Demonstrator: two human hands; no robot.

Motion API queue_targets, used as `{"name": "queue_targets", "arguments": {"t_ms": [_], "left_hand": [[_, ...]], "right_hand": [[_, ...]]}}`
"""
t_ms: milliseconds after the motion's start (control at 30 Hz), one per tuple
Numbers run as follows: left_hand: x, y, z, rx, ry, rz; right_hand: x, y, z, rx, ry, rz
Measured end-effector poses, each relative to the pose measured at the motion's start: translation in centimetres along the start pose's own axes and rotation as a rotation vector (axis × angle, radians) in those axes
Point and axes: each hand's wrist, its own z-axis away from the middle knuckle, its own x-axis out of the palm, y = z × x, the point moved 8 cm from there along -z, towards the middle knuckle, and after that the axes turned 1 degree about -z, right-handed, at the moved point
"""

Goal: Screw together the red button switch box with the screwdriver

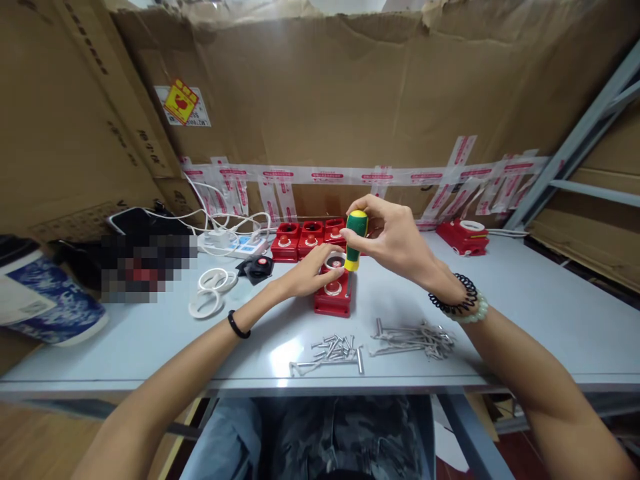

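My right hand (pixel 387 233) is closed around the green and yellow handle of a screwdriver (pixel 357 233). The screwdriver stands nearly upright, its shaft reaching down to the right side of a red box-shaped device (pixel 333 308). That device has a round red dome with a white ring on its top, and a white ring part at its far end. My left hand (pixel 314 270) steadies the device from the left, thumb and fingers around its far end. Just in front lie a pile of loose screws (pixel 336 347) and a T-shaped metal rod (pixel 345 361). The screwdriver's tip is too small to make out.
Several similar red devices (pixel 285 243) line the back; another red device (pixel 463 238) sits at right. More metal rods (pixel 415 339) lie front right. White rings (pixel 206 302), a black part (pixel 260 267), a power strip (pixel 240 245) and a large cup (pixel 47 297) occupy the left.
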Motion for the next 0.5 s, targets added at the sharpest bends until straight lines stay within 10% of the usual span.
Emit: {"name": "queue_targets", "arguments": {"t_ms": [500], "left_hand": [[0.32,-0.88,0.00,-0.027,-0.006,-0.024]], "right_hand": [[-0.05,-0.36,0.14,0.014,0.026,0.007]]}}
